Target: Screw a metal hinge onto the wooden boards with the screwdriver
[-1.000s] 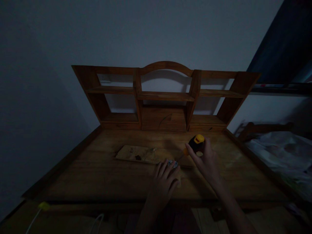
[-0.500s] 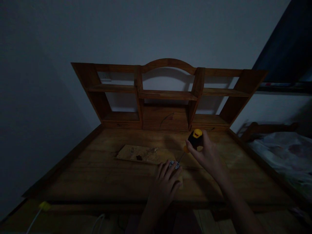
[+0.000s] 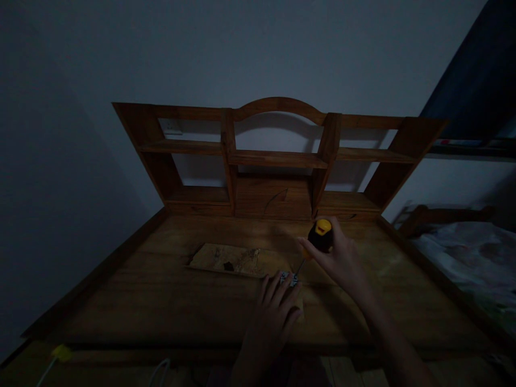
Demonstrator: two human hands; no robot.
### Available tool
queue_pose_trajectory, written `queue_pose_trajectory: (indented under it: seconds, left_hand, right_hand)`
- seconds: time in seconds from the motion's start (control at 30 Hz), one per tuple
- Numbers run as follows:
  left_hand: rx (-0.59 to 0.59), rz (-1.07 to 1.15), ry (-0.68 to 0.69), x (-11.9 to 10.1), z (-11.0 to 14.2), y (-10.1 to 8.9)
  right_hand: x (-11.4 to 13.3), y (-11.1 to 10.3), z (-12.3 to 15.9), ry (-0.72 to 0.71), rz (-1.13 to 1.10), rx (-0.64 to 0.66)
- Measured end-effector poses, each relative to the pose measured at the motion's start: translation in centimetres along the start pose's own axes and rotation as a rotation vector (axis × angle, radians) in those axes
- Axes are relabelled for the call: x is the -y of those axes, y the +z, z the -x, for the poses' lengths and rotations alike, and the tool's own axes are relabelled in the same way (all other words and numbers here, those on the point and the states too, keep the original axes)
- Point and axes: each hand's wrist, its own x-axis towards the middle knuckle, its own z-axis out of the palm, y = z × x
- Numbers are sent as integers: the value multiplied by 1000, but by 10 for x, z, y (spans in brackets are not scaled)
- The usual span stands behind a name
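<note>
My right hand (image 3: 338, 255) grips a screwdriver (image 3: 321, 236) by its black and yellow handle, thumb on the near side. Its shaft slants down to the left, and the tip meets a small silvery metal fitting (image 3: 289, 278), perhaps a hinge; the dim light hides its exact kind. My left hand (image 3: 276, 306) lies flat with fingers spread, the fingertips partly covering the fitting. Beneath both is a worn wooden board (image 3: 209, 257) with a ragged, stained surface and a dark hole, lying on the desk.
The wooden desktop (image 3: 161, 301) has raised side edges and a shelf unit (image 3: 278, 157) along its back. A plastic-covered heap (image 3: 463, 258) is to the right. At the lower left hangs a yellow-tipped cord (image 3: 61, 352).
The right hand has turned the screwdriver, opening the thumb slightly, and shifted a little left and down. The view has tilted slightly; the left hand stays on the board.
</note>
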Motion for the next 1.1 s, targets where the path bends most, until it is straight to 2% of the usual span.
queue_pose_trajectory:
  seconds: [0.13, 0.33, 0.5, 0.73, 0.9, 1.1]
  left_hand:
    - [18, -11, -2, 0, 0, 0]
    - [14, -13, 0, 0, 0, -1]
    - [26, -11, 2, 0, 0, -1]
    - [17, -18, 1, -1, 2, -2]
    - [16, -27, 5, 0, 2, -1]
    - [-7, -32, 7, 1, 2, 1]
  right_hand:
    - [-3, 2, -3, -25, -11, -54]
    - [-3, -3, -7, -177, -14, 65]
    - [0, -5, -17, -314, 102, -8]
    - [11, -15, -26, -343, 162, 174]
    - [8, -17, -29, -355, 261, 199]
    - [5, -17, -32, -408, 103, 245]
